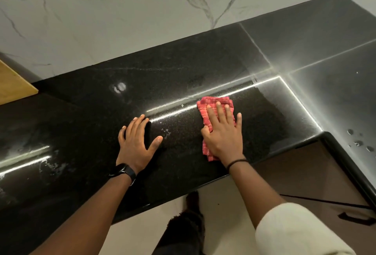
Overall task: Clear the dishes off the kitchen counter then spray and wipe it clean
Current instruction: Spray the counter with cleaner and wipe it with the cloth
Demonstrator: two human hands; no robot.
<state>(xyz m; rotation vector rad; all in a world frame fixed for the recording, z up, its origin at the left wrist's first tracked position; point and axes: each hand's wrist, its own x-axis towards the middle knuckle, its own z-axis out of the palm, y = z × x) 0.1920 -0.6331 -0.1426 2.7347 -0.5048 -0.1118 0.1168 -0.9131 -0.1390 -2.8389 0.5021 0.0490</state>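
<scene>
A black speckled stone counter (183, 67) fills the middle of the view and turns a corner at the right. My right hand (222, 132) lies flat with straight fingers on a folded red checked cloth (205, 112), pressing it onto the counter near the middle. My left hand (136, 143), with a dark watch on its wrist, rests flat and spread on the bare counter to the left of the cloth. Pale wet smears (50, 165) show on the counter at the left, and small specks (166, 131) lie between my hands.
A white marble wall (122, 10) backs the counter. A wooden board corner (14, 84) shows at the far left. Water drops (357, 143) sit on the counter's right wing. Below it is a brown drawer front with a black handle (356, 219). Pale floor lies beneath me.
</scene>
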